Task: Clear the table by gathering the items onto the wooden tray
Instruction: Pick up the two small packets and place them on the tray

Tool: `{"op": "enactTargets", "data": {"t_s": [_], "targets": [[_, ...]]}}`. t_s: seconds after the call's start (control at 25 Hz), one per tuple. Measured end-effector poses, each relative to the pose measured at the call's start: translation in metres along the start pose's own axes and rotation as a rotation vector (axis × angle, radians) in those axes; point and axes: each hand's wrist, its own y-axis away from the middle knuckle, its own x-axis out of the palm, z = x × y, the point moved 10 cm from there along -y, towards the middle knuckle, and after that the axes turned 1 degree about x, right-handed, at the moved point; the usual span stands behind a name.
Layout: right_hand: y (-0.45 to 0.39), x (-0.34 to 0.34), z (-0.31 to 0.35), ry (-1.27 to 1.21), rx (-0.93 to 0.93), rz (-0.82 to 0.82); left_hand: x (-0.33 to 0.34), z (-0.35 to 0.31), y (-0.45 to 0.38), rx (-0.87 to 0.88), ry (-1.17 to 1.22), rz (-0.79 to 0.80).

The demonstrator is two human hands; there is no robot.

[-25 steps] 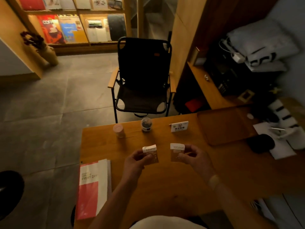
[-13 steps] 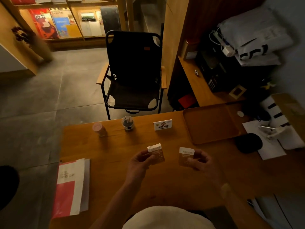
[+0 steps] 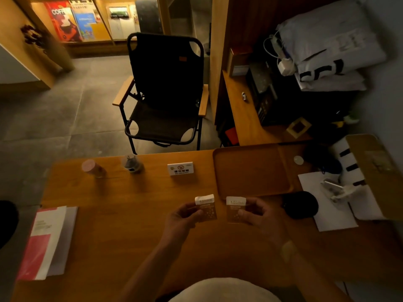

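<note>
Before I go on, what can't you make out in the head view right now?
- Print on the two small boxes: blurred, partly covered by the left hand and right hand.
- Contents of the small cup: too dark and small.
- Small sign: text too small.
- Red booklet: lettering blurred.
- Black round object near the wooden tray: too dark to identify.

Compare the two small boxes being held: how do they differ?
The left box, pinched in the left hand, is turned so its front and one side show; the right box, in the right hand, faces the camera flat. The left box sits slightly higher, and the right box is nearer the wooden tray. Both look like matching small brown cartons with white tops, held upright above the table.
</note>
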Motion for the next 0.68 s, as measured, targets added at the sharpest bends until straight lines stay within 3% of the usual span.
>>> {"op": "enactTargets", "data": {"t_s": [0.68], "targets": [[-0.106,-0.059,-0.035,0.070,0.110,-0.020,0.064,0.015,-0.095,-0.123,-0.113,-0.035]]}}
